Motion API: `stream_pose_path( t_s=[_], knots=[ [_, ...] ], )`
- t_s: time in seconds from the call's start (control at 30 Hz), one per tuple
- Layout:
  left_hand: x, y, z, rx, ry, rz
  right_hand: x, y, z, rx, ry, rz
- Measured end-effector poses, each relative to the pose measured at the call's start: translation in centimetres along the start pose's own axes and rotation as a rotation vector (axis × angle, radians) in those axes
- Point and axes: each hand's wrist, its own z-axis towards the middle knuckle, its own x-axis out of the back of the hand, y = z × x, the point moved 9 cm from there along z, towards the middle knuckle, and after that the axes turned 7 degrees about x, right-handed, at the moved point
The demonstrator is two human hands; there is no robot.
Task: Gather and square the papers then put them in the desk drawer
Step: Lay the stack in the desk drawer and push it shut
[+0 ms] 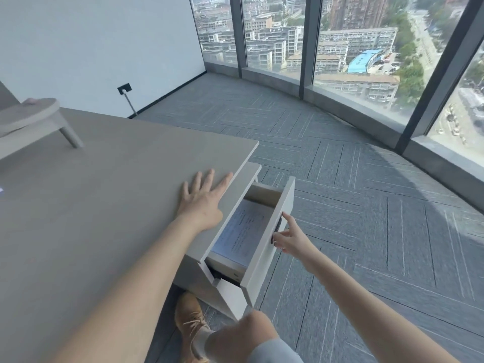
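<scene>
We find the papers (242, 231) already lying flat in the open drawer (269, 231), printed side up, so the putting-away looks done and what remains, we judge, is closing the drawer. The stack sits just inward of our right hand's fingertips, on the far side of the drawer front, and below and to the right of the left hand's fingertips.

Our left hand (203, 203) lies palm down on the desk (104, 205), fingers spread and relaxed, gripping nothing; the fingertips reach nearly to the desk's edge above the drawer. We take this as a brace, steadying us while we lean over.

Our right hand (290, 238) is at the drawer front, fingers loosely extended, index finger touching the front panel beside the dark handle. It holds nothing; it seems set to push. Whether the thumb presses the handle we cannot tell.

The papers look squared enough to clear the opening, though part of the stack is hidden under the desktop.
</scene>
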Motion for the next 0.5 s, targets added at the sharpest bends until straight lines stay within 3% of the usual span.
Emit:
stream_pose_path(
  t_s=[0.5],
  knots=[
    [0.2,0.0,-0.2,-0.018,0.01,-0.011,-5.6,-1.7,3.8,0.03,-0.066,0.02]
  ],
)
